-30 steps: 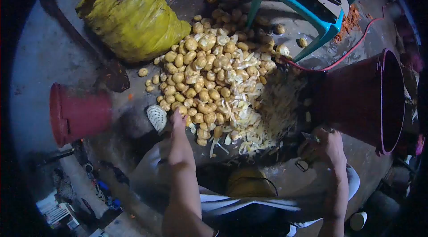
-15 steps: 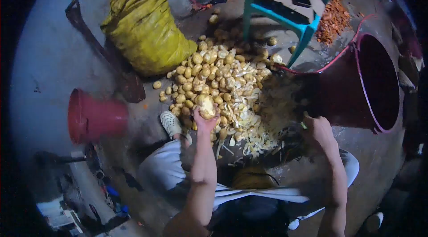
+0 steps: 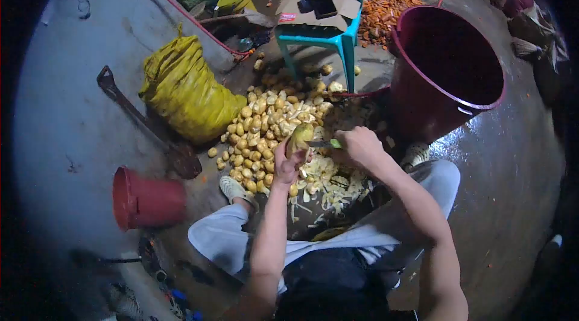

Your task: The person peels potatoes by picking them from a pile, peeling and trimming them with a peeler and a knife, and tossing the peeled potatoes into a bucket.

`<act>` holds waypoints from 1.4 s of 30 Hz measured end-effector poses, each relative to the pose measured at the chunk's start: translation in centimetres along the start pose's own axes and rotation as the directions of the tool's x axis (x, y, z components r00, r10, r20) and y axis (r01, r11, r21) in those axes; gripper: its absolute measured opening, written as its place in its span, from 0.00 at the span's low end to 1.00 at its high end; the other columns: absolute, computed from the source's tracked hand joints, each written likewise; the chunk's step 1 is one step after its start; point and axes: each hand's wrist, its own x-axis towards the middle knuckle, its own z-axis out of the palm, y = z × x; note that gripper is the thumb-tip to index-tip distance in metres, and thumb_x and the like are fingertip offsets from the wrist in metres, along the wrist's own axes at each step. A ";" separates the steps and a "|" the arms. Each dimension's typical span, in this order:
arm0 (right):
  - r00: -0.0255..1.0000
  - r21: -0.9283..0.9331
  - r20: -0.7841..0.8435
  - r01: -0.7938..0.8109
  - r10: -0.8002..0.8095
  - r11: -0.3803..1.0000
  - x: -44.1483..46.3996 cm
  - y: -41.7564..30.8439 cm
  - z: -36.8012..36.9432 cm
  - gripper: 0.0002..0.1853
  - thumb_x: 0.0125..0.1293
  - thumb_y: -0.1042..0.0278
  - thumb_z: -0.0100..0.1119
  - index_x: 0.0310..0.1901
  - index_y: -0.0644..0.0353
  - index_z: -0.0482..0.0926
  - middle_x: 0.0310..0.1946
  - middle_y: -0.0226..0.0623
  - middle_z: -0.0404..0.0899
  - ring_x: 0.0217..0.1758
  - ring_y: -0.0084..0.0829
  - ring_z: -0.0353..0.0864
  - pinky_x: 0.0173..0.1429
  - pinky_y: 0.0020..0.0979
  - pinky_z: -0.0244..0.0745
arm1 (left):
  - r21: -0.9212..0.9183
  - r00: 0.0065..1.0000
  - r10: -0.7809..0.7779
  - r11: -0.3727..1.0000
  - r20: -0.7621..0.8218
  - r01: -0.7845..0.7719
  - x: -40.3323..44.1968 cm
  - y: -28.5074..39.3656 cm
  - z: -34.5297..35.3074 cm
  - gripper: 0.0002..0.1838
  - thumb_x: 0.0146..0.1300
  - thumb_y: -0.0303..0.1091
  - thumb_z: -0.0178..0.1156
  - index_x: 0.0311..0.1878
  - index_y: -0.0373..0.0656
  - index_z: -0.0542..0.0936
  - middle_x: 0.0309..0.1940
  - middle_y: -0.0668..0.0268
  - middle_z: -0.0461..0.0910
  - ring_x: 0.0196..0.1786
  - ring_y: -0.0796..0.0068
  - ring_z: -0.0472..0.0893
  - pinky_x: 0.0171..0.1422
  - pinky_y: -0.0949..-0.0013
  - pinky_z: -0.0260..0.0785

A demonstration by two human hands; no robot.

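Note:
My left hand [image 3: 286, 167] is wrapped round a potato [image 3: 300, 137] and holds it up over the heap. My right hand [image 3: 362, 145] grips a knife [image 3: 318, 144] by its green handle, with the dark blade against or very close to the potato's right side. Below both hands spreads a heap of potatoes [image 3: 259, 140], some with brown skin and some pale and peeled. Pale peelings [image 3: 335, 194] lie on the floor in front of me.
A yellow sack [image 3: 187, 92] leans behind the heap, beside a shovel [image 3: 142, 117]. A small red bucket [image 3: 157, 200] is at left; a large dark red tub [image 3: 416, 92] stands at right. The teal chair [image 3: 347, 43] holds cardboard and dark devices. Orange carrots [image 3: 386, 10] are piled behind.
My right hand has come inward from the right, bringing the knife to the potato. My left hand keeps the potato, turned to show more skin. The camera view has shifted.

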 end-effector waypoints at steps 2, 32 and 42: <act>0.999 0.042 -0.053 0.002 0.001 0.999 -1.0 -1.4 -1.5 0.13 0.59 0.57 0.60 0.41 0.54 0.82 0.28 0.50 0.82 0.37 0.52 0.84 0.41 0.49 0.79 | 0.192 1.000 0.011 0.981 -0.024 -0.006 -0.4 2.0 2.0 0.40 0.49 0.46 0.75 0.61 0.32 0.72 0.49 0.64 0.80 0.50 0.75 0.79 0.58 0.72 0.70; 0.990 0.318 -0.094 -0.070 0.105 0.946 -0.9 1.2 -0.4 0.13 0.53 0.63 0.68 0.32 0.66 0.82 0.28 0.57 0.81 0.35 0.57 0.82 0.44 0.48 0.80 | 0.347 0.992 0.077 0.932 0.100 -0.107 0.8 4.2 3.6 0.45 0.43 0.50 0.76 0.60 0.28 0.73 0.53 0.59 0.78 0.56 0.68 0.77 0.65 0.66 0.65; 0.996 0.297 -0.027 -0.069 0.080 0.952 0.0 2.2 0.8 0.15 0.53 0.61 0.69 0.33 0.65 0.82 0.28 0.56 0.81 0.36 0.57 0.82 0.46 0.49 0.80 | 0.273 0.989 0.124 0.951 0.084 -0.143 -0.7 5.1 3.2 0.47 0.47 0.39 0.79 0.67 0.31 0.64 0.55 0.60 0.75 0.58 0.70 0.75 0.65 0.66 0.67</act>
